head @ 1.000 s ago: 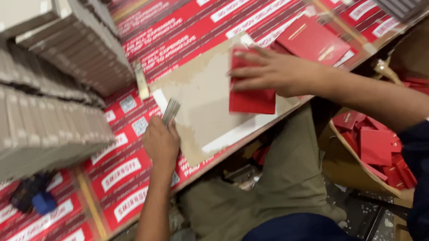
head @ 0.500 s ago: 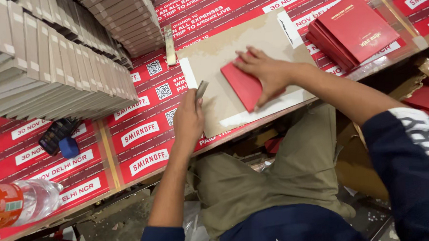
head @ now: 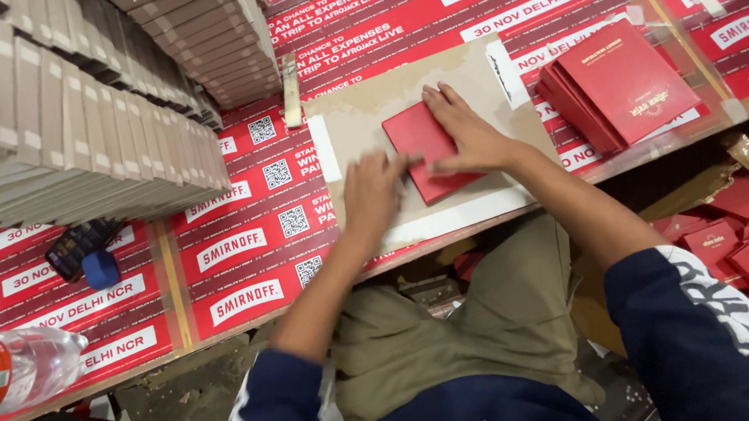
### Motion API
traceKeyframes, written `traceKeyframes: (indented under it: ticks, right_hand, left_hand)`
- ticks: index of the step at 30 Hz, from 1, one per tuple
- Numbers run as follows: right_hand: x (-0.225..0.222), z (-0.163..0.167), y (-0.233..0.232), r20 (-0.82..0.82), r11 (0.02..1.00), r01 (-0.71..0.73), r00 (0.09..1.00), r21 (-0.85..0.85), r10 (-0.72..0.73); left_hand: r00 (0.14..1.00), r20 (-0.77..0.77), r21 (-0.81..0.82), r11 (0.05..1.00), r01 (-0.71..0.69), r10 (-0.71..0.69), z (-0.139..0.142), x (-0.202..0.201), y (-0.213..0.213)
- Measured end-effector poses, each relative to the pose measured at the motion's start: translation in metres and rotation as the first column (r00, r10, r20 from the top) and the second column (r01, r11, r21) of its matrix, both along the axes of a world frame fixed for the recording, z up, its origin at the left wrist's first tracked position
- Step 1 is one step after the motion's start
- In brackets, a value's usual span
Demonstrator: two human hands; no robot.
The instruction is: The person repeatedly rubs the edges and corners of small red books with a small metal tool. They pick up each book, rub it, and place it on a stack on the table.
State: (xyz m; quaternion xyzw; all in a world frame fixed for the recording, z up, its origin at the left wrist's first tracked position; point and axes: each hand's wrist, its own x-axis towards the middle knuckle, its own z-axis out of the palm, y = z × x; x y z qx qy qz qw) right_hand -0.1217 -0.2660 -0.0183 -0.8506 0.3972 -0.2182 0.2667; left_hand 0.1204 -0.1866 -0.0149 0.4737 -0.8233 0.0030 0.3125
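The flat red card cover (head: 427,152) lies mid-board on the tan cardboard sheet (head: 361,121). Right hand (head: 466,133) presses it flat-palmed, grip spread wide; left hand (head: 372,193) touches its nine-o'clock edge — best smoothed outward, evenly.

Your right hand (head: 464,133) lies flat on a red card cover (head: 427,152), fingers spread across its upper half, pressing it onto a brown board (head: 361,109) on the worktable (head: 248,243). Your left hand (head: 374,193) rests palm down at the cover's left edge, fingertips touching it. Whether that hand holds anything, you cannot tell. To your right, well apart from the board, sits a stack of finished red covers (head: 620,82). Grey folded boards (head: 71,132) stand in rows at the far left. Near the table's left edge lie a blue cap (head: 100,269) and a plastic bottle (head: 24,370). More red pieces (head: 735,243) lie below the table to the right.
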Motion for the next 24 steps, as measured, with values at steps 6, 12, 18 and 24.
traceKeyframes:
  ticks: [6, 12, 18, 24]
  right_hand:
    - [0.039, 0.030, 0.026, -0.373, 0.931, 0.366, 0.863, -0.004, -0.341]
    - [0.044, 0.066, 0.031, -0.505, 0.991, -0.123, 0.853, 0.044, 0.128]
    - [0.012, 0.043, 0.059, -0.113, 0.956, 0.095, 0.985, -0.277, -0.130]
    - [0.042, -0.024, 0.092, 0.508, 0.718, 0.580, 0.517, 0.384, -0.689]
  left_hand:
    - [0.991, -0.031, 0.184, 0.974, 0.134, -0.130, 0.001, 0.013, 0.102]
    - [0.930, -0.319, 0.295, 0.952, -0.085, 0.182, 0.021, 0.034, 0.095]
    - [0.916, -0.289, 0.400, 0.905, -0.148, 0.277, 0.018, 0.042, 0.054]
    - [0.936, -0.296, 0.284, 0.953, -0.102, 0.188, 0.007, 0.008, 0.018]
